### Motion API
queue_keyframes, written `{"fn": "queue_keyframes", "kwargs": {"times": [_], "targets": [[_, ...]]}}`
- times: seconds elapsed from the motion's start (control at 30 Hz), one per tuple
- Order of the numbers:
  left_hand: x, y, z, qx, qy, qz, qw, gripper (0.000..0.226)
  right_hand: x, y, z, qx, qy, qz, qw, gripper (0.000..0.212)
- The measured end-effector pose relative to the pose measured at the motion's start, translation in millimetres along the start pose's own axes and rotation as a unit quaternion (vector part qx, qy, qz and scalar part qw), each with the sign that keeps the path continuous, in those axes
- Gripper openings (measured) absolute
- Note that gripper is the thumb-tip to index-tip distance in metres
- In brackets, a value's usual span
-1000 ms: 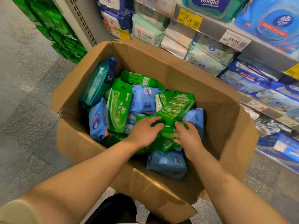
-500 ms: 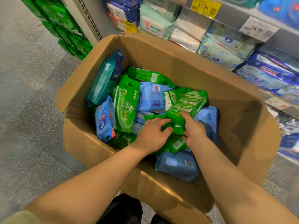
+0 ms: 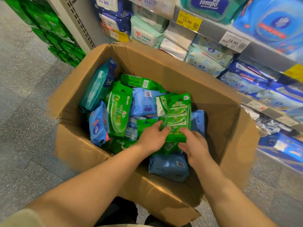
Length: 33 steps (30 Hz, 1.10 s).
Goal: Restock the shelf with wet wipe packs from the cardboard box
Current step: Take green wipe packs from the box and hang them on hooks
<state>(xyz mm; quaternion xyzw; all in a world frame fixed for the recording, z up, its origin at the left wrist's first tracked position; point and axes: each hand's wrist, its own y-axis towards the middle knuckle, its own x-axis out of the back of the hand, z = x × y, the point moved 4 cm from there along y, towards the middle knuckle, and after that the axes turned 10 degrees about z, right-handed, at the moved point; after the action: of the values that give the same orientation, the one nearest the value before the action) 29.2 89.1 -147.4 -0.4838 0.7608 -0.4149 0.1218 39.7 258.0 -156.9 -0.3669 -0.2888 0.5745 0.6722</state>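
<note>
An open cardboard box (image 3: pixel 218 102) stands on the floor, filled with several green, blue and teal wet wipe packs. Both my hands are inside it. My left hand (image 3: pixel 153 138) and my right hand (image 3: pixel 194 145) hold the lower edge of a green multi-pack of wipes (image 3: pixel 178 115), which is tilted up above the other packs. A larger green pack (image 3: pixel 118 110) lies to its left, and a blue pack (image 3: pixel 169 166) lies below my right hand. The shelf (image 3: pixel 213 31) with stocked wipes rises behind the box.
Price tags (image 3: pixel 188 21) hang on the shelf edges. Lower shelves (image 3: pixel 268 112) at right hold blue packs. Stacked green packages (image 3: pixel 54 30) stand at the far left on the grey speckled floor (image 3: pixel 24 104). Box flaps are torn and folded outward.
Both hands have closed on the green multi-pack and lifted its top end up from the pile. The view has shifted slightly closer to the shelf.
</note>
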Motion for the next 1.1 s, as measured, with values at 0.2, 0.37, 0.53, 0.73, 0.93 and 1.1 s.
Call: {"fn": "queue_keyframes", "kwargs": {"times": [0.2,0.37,0.53,0.73,0.93,1.1], "targets": [[-13,-15,-5,0.000,-0.188,0.020,0.982,0.087,13,-41,2,0.025,0.047,0.042,0.998,0.030],[-17,-34,-23,0.009,-0.278,0.063,0.959,0.078,22,-65,12,0.055,0.076,0.046,0.995,0.029],[-16,-59,-47,-0.001,-0.348,0.098,0.933,0.051,25,-89,29,0.082,0.100,0.059,0.990,0.029],[-6,-88,-81,-0.043,-0.391,0.103,0.914,0.032,25,-119,58,0.141,0.126,0.097,0.977,0.041],[2,-113,-114,-0.073,-0.384,0.118,0.913,0.023,27,-148,85,0.204,0.097,0.123,0.966,0.048],[6,-131,-139,-0.119,-0.375,0.127,0.911,0.026,34,-172,105,0.249,0.093,0.148,0.953,0.040]]}}
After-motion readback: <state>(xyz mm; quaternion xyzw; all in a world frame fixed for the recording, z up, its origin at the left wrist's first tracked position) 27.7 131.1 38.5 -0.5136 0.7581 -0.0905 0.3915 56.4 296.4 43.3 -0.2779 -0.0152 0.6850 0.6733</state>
